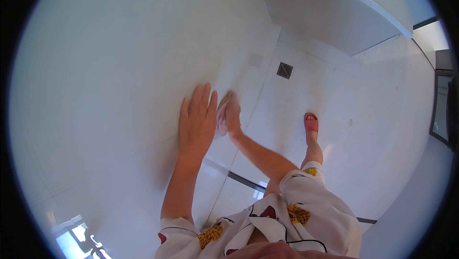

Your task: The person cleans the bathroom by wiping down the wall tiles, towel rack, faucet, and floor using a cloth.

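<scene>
Hands work side by side against a white tiled wall (119, 68) that fills the left and middle of the view. The left hand (197, 118) lies flat on the tiles, palm to the wall, its fingers (203, 97) stretched out straight and close together, holding nothing. Just beside it, the right hand (232, 115) presses a small pink cloth (223, 113) to the wall; its fingers are curled over the cloth and grip it, and the cloth shows as a bunched fold between the two hands, close against the edge of the left hand, though whether it touches that hand cannot be told. Both forearms rise from the lower edge of the view, out of short sleeves of a white shirt (306, 211) printed with yellow pineapples and red shapes. To the right of the wall lies a white tiled floor (373, 115) with a small square drain (285, 70) set in it, well apart from the hands. A foot in a pink slipper (311, 122) stands on that floor, below the drain. A white ledge (344, 5) juts out along the upper right of the view.
</scene>
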Motion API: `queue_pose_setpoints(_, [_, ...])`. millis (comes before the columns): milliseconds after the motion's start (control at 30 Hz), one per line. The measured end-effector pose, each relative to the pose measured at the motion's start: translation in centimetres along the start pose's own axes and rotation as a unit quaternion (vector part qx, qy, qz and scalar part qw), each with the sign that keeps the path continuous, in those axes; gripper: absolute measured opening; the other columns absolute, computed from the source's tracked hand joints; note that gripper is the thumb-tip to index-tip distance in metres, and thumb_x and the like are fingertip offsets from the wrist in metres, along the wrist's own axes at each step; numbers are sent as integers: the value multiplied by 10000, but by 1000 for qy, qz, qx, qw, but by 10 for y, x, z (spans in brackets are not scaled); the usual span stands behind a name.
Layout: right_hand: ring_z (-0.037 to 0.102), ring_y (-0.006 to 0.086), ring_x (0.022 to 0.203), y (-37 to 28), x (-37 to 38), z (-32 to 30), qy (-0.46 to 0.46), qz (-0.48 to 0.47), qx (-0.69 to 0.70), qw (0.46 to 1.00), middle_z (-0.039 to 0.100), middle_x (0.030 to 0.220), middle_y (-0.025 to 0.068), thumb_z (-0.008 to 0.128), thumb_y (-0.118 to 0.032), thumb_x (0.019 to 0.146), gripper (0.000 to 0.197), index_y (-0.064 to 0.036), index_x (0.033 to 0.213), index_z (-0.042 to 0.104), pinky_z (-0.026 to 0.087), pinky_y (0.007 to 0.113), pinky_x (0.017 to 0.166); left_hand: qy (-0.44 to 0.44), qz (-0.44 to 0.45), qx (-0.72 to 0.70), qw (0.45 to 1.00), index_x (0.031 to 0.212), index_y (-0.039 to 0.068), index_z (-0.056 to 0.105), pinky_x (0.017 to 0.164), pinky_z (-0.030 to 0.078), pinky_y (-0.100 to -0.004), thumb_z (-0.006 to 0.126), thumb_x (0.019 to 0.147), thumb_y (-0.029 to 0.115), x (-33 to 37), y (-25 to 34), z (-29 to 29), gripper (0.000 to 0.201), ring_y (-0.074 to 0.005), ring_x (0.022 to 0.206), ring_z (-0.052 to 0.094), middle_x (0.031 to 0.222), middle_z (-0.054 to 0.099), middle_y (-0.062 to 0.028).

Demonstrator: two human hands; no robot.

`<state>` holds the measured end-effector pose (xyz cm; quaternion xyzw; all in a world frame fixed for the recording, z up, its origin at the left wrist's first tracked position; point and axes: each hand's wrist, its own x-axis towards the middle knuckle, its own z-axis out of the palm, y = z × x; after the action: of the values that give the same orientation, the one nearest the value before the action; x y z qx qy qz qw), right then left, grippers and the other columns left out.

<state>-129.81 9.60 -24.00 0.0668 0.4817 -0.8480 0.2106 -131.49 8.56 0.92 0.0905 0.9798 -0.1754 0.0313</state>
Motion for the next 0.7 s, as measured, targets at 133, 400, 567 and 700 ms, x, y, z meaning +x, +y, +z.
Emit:
queue_pose_setpoints(133, [151,132,1387,-55,105,-27,69,-58,329,940,191,1505,82,305,-302,1004,531,-31,1439,165,157,252,1135,-40,-36,-60,997,1284,109,488,1030,262,-493,568,871,169,-20,17,28,425,-240,1331,318,1427,378,-45])
queue_pose_setpoints(400, [435,229,1149,-186,272,-127,107,-103,40,988,448,1245,147,544,-414,864,738,-64,1398,174,370,308,967,-27,-17,143,989,1279,186,506,1065,166,-444,557,887,254,-18,26,33,401,-184,1324,343,1423,401,20])
queue_pose_setpoints(567, [382,259,1251,-122,277,-158,103,-91,62,989,398,1359,154,461,-581,860,780,-46,1395,274,314,340,1043,59,-31,175,982,1069,240,629,1061,159,-402,567,857,221,-8,34,34,222,-158,1197,503,1269,570,42])
queue_pose_setpoints(700, [445,211,1167,-50,238,-150,154,-164,-20,974,492,1265,114,367,-462,927,569,-63,1330,413,352,321,990,40,0,-5,999,1074,200,635,1037,268,-419,583,849,174,-16,38,48,233,-200,1206,495,1266,569,-8])
